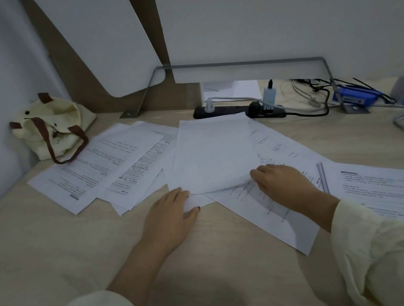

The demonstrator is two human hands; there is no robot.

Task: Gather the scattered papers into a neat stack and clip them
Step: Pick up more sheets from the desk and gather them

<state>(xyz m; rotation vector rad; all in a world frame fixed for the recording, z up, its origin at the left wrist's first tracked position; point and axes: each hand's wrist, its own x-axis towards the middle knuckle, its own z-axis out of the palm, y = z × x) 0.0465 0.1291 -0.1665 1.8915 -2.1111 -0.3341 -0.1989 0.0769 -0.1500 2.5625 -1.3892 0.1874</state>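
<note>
Printed papers lie scattered across a wooden desk from 10 o'clock round to 4 o'clock. At centre, the left hand rests with its fingers nearly straight, tips at the raised near edge of a blank sheet. The right hand, at 3 o'clock of the left, bends its fingers at that same edge; a pinch cannot be confirmed. A cloth bag sits at 10 o'clock.
</note>
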